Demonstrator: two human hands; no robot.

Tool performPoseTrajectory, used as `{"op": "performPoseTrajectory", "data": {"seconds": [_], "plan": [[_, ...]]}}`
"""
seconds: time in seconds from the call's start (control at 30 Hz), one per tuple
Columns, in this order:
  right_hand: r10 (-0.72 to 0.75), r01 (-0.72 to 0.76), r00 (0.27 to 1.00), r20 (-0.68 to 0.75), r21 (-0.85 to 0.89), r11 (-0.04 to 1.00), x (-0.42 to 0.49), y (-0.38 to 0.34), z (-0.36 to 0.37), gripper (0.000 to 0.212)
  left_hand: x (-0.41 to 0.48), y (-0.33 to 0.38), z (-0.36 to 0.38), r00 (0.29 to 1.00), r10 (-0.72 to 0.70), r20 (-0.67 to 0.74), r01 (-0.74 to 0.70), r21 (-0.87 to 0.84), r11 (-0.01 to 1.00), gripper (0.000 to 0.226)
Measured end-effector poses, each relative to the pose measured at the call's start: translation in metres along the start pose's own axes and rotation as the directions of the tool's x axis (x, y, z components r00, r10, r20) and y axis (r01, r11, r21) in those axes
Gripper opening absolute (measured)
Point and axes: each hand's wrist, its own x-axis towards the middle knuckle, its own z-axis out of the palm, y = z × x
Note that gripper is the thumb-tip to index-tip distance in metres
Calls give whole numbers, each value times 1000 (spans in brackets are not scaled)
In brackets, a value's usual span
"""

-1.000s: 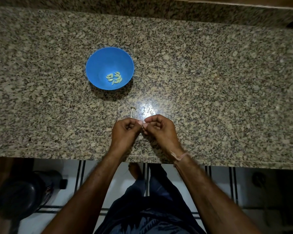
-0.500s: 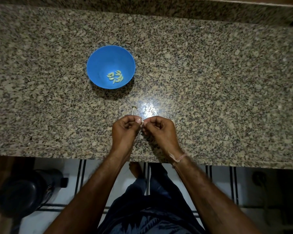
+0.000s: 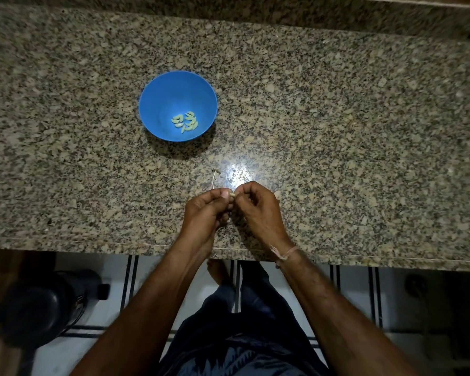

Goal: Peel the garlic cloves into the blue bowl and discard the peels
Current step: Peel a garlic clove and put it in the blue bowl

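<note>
A blue bowl (image 3: 158, 96) stands on the granite counter (image 3: 337, 118), with several pale peeled garlic cloves (image 3: 185, 121) lying in its bottom. Nearer the counter's front edge, my left hand (image 3: 205, 210) and my right hand (image 3: 258, 210) meet fingertip to fingertip. Between them they pinch a small garlic clove (image 3: 232, 195), of which only a pale tip shows. A thin pale strip of peel (image 3: 214, 179) lies on the counter just beyond my left fingers.
A bright light reflection (image 3: 236, 172) glares on the counter just past my hands. Below the front edge are a tiled floor, a dark round object (image 3: 38, 305) at the lower left, and my legs and one bare foot (image 3: 219, 271).
Both hands stay together on the clove, with only small finger shifts. The bowl and the strip of peel have not moved.
</note>
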Motion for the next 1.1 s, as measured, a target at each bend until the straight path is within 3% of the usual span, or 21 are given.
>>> {"op": "performPoseTrajectory", "data": {"seconds": [0.13, 0.27, 0.5, 0.63, 0.8, 0.93, 1.03, 1.1], "plan": [[-17, 17, 1000, -19, -11, 1000, 0, 1, 2, 7, 3, 0, 1, 995, -102, -10, 100, -120, 988, 10], [-48, 48, 999, -10, 67, 997, -3, 2, 0, 8, 3, 0, 0, 991, -122, -49, 118, -85, 989, 8], [-47, 49, 997, -62, 33, 998, -3, -1, 0, 5, 2, -5, -1, 984, 163, -69, -153, 138, 979, 13], [-58, 57, 996, -62, -9, 998, -2, -1, -1, 4, 3, -5, 1, 962, 253, -101, -214, 296, 931, 7], [-62, 64, 996, -56, 21, 998, -1, -2, 0, 6, -1, -1, 9, 968, 193, -160, -165, 172, 971, 7], [-44, 47, 998, -38, 74, 996, -2, 0, 0, 9, -3, 0, 11, 967, 201, -155, -175, 165, 971, 7], [12, -6, 999, -48, 125, 992, -1, 5, 1, 10, -3, 0, 6, 943, 312, -117, -253, 360, 898, 7], [60, -53, 997, -51, 129, 990, -2, 5, 2, 10, 0, -1, 0, 897, 438, -63, -311, 614, 726, 6]]}}
